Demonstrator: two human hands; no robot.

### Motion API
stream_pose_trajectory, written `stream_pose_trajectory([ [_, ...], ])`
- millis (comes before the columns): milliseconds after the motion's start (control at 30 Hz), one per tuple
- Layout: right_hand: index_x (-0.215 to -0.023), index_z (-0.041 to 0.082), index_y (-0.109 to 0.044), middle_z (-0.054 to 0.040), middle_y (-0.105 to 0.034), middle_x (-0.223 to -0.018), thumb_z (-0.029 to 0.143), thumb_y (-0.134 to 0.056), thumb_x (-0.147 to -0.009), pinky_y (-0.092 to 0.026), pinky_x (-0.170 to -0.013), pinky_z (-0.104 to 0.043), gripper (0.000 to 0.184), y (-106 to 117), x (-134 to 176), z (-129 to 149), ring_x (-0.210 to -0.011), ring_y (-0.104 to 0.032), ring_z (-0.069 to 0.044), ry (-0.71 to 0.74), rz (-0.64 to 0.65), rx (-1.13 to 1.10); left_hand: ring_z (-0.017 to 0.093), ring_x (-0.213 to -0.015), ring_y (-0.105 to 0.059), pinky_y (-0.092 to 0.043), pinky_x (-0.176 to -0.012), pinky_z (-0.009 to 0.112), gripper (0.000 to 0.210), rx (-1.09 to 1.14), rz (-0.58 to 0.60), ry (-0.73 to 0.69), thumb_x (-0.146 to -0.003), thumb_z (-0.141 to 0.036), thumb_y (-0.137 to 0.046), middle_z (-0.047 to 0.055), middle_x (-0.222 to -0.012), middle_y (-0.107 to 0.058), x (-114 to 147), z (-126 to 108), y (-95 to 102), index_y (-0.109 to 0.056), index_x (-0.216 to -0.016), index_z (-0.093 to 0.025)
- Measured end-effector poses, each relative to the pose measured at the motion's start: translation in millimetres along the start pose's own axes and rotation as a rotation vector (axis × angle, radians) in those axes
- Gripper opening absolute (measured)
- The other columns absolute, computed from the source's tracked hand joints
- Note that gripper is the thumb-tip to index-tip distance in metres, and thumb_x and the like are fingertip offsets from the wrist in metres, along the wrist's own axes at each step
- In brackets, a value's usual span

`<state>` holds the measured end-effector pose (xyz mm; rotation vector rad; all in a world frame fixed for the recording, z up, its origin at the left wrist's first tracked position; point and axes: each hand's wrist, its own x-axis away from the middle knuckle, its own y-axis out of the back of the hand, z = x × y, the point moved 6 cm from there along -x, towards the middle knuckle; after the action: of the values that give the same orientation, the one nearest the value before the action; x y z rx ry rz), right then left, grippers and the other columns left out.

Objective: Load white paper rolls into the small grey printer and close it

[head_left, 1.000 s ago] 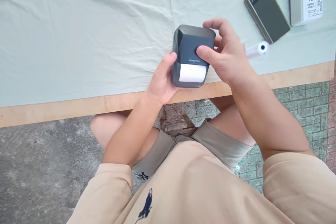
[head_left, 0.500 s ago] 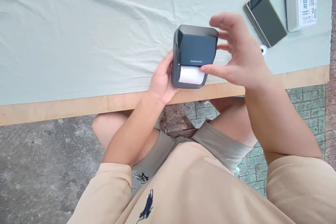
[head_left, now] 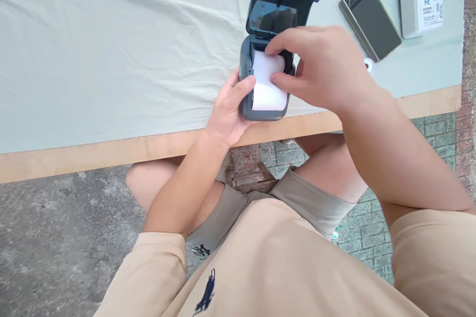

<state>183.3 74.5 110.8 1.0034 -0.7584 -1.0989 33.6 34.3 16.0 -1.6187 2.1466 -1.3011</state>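
A small dark label printer [head_left: 245, 84] is held over the table's front edge, its lid [head_left: 273, 15] swung up and back. My left hand [head_left: 230, 106] grips the printer's left side, thumb on the rim and the other fingers mostly hidden beneath. Inside the printer lies a white paper roll [head_left: 268, 94], its loose end running toward me. My right hand [head_left: 316, 62] reaches in from the right, with index finger and thumb closed about the roll; its remaining fingers are curled and partly hidden.
On the cloth-covered table [head_left: 111, 49], a phone [head_left: 372, 20] and a white box [head_left: 411, 2] lie at the right. A small white roll [head_left: 369, 65] sits beside my right wrist, partly covered. The bare wooden edge [head_left: 92, 156] runs in front of my knees.
The printer's lid has gone from closed to fully raised, exposing the paper roll. My right hand has moved left, from beside the printer onto the roll. My left hand still holds the printer.
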Motion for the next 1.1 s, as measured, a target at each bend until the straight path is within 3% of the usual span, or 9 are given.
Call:
stream_pose_trajectory([
  [133, -0.093, 0.031, -0.071, -0.0033, -0.050, -0.067, 0.030, -0.086, -0.078, -0.032, -0.063, -0.036, 0.022, -9, -19, -8, -0.065, -0.042, -0.019, 0.039, 0.054, 0.074, 0.027, -0.128, -0.082, -0.074, -0.094, 0.033, 0.026, -0.047, 0.006, -0.023, -0.100, -0.047, -0.082, 0.000, -0.110, -0.081, 2, 0, 1.1, -0.074, -0.118, -0.029],
  [233, -0.078, 0.026, -0.063, -0.0016, -0.041, -0.058, 0.022, -0.087, -0.071, -0.025, -0.060, -0.037, 0.026, -4, -24, 2, -0.060, -0.027, -0.015, 0.042, 0.108, 0.126, 0.024, -0.119, -0.084, -0.074, -0.085, 0.029, 0.025, -0.045, 0.016, -0.015, -0.102, -0.048, -0.080, 0.000, -0.108, -0.081, 2, 0, -0.3, -0.075, -0.117, -0.028],
  [367, -0.089, 0.026, -0.072, 0.0010, -0.050, -0.064, 0.015, -0.080, -0.075, -0.032, -0.062, -0.038, 0.019, 30, 1, 11, -0.058, -0.036, -0.010, 0.008, 0.034, -0.002, 0.028, -0.129, -0.083, -0.076, -0.091, 0.034, 0.022, -0.037, 0.008, 0.020, -0.102, -0.045, -0.078, 0.000, -0.115, -0.085, 0, 0, 0.7, -0.074, -0.116, -0.029],
  [500, -0.099, 0.025, -0.071, -0.0038, -0.067, -0.095, 0.025, -0.078, -0.082, -0.036, -0.050, -0.032, 0.019, 51, 55, -21, -0.065, -0.042, -0.009, -0.115, -0.307, -0.242, 0.032, -0.142, -0.079, -0.075, -0.105, 0.043, 0.024, -0.023, 0.014, 0.030, -0.101, -0.047, -0.078, 0.002, -0.121, -0.086, -3, 0, 2.5, -0.073, -0.114, -0.027],
  [567, -0.098, 0.027, -0.069, -0.0041, -0.067, -0.095, 0.031, -0.084, -0.079, -0.035, -0.046, -0.030, 0.025, 37, 81, -48, -0.063, -0.045, -0.010, -0.232, -0.451, -0.322, 0.033, -0.144, -0.077, -0.075, -0.108, 0.043, 0.026, -0.025, 0.030, 0.027, -0.101, -0.047, -0.078, 0.004, -0.128, -0.086, -5, 0, 3.2, -0.073, -0.118, -0.027],
  [633, -0.101, 0.027, -0.069, -0.0031, -0.071, -0.096, 0.033, -0.085, -0.079, -0.034, -0.043, -0.028, 0.028, 10, 94, -66, -0.055, -0.048, -0.008, -0.301, -0.445, -0.337, 0.033, -0.147, -0.076, -0.074, -0.111, 0.044, 0.030, -0.054, 0.052, 0.029, -0.102, -0.049, -0.075, 0.005, -0.134, -0.086, -7, 1, 3.9, -0.072, -0.122, -0.027],
  [800, -0.122, 0.025, -0.070, -0.0035, -0.080, -0.117, 0.033, -0.076, -0.090, -0.055, -0.058, -0.025, 0.033, -41, 97, -81, -0.065, -0.070, -0.011, -0.404, -0.250, -0.300, 0.036, -0.159, -0.067, -0.071, -0.120, 0.051, 0.036, -0.181, 0.048, -0.019, -0.103, -0.056, -0.071, 0.006, -0.145, -0.083, -10, 1, 7.2, -0.067, -0.124, -0.027],
  [933, -0.151, 0.032, -0.057, -0.0076, -0.072, -0.152, 0.038, -0.080, -0.094, -0.062, -0.064, -0.028, 0.062, -35, 114, -81, -0.066, -0.071, -0.010, -0.418, -0.281, -0.320, 0.035, -0.163, -0.063, -0.069, -0.123, 0.053, 0.032, -0.242, -0.034, -0.080, -0.105, -0.056, -0.068, 0.005, -0.145, -0.082, -9, 0, 6.0, -0.063, -0.119, -0.027],
  [1100, -0.144, 0.031, -0.060, -0.0083, -0.074, -0.144, 0.049, -0.074, -0.103, -0.062, -0.058, -0.025, 0.047, -25, 185, -82, -0.065, -0.071, -0.008, -0.409, -0.320, -0.358, 0.030, -0.161, -0.064, -0.067, -0.124, 0.053, 0.020, -0.267, -0.061, -0.101, -0.108, -0.040, -0.064, 0.007, -0.140, -0.081, -5, 2, -4.0, -0.059, -0.122, -0.027],
])
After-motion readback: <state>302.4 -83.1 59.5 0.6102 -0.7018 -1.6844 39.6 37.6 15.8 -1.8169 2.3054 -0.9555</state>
